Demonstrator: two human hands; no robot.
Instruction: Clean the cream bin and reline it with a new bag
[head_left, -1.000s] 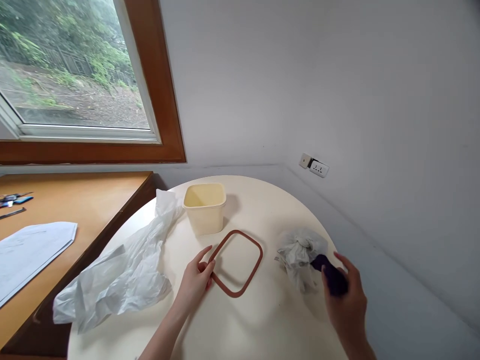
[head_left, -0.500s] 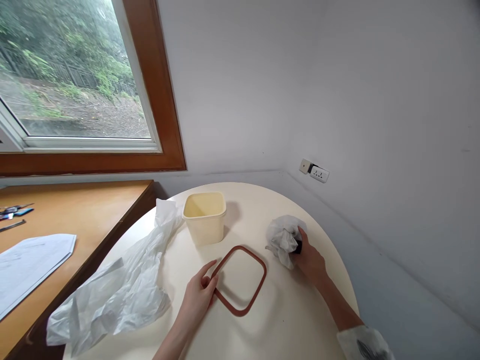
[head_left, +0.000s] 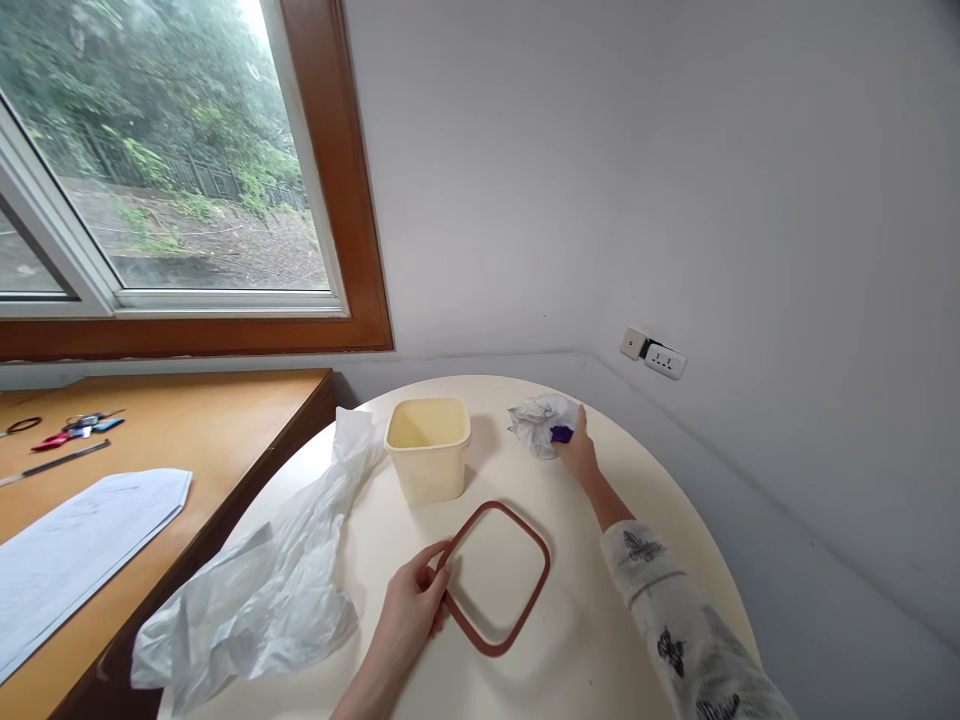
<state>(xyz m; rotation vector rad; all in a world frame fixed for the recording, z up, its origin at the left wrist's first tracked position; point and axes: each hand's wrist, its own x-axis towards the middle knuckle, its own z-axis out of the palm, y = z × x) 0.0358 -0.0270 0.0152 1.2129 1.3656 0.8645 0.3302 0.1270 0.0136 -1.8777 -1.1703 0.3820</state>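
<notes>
My left hand [head_left: 417, 600] pinches the left edge of a reddish-brown rounded-square ring [head_left: 496, 649], holding it just in front of a cream plastic bin [head_left: 431, 474]. The bin stands upright with its top uncovered. Farther back and to the right, my right hand [head_left: 582, 456] grips a crumpled white plastic bag [head_left: 536, 415]. A dark purple patch [head_left: 561, 434] shows by the fingers; what it belongs to I cannot make out. Spread along the left side of the round table lies another thin white plastic bag [head_left: 289, 590].
The round cream table [head_left: 600, 640] reaches close to the wall. On its left, a wooden desk [head_left: 247, 420] carries papers [head_left: 97, 520], a dark thin rod [head_left: 67, 460] and small items like keys [head_left: 86, 425]. A wall socket [head_left: 665, 361] is at the right.
My right hand has carried the crumpled bag farther away and leftward over the table. My left hand keeps the ring at nearly the same place. The view has shifted slightly left.
</notes>
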